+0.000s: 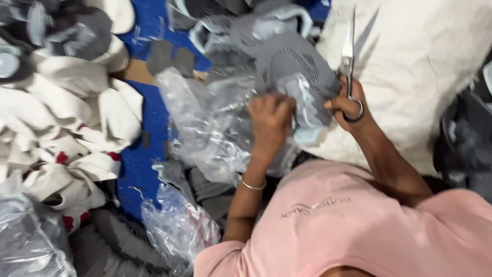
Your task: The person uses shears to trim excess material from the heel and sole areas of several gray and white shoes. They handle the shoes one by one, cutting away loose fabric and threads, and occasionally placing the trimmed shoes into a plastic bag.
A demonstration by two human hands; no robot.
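Head view, one camera, motion-blurred. Left hand [270, 120] sits just left of centre, fingers curled tight, pinching the grey knit shoe upper [294, 72] at its lower edge; thin metal bangle [253, 185] on the wrist. Right hand [348, 101] at 3 o'clock of the left, fist closed through the handle loops of the scissors [349, 56], thumb side also touching the upper's right edge. Blades point to 12 o'clock, closed or nearly so, lying over the white sack [410, 77], not on the fabric.

The upper is held between both hands, centre frame, slightly above the left knuckles; pale blue lining shows at its bottom. Exact trim spot is too blurred to tell.

Clear plastic bag [205, 123] crumpled at 9 o'clock of the left hand, touching it. More grey uppers [230, 20] piled at 12 o'clock. White fabric pieces with red marks [72, 118] heaped at 9 o'clock, well apart, on the blue sheet [138, 164]. Second plastic bag [177, 225] at 7 o'clock. Pink shirt [348, 225] fills 5 o'clock.

Doing it well, my judgement: keep the left pinch taut so the knit edge lies flat, bring the blade tips down only once the cut spot is exposed, keep the left fingers behind the blade line, and push the loose plastic away so it doesn't catch.
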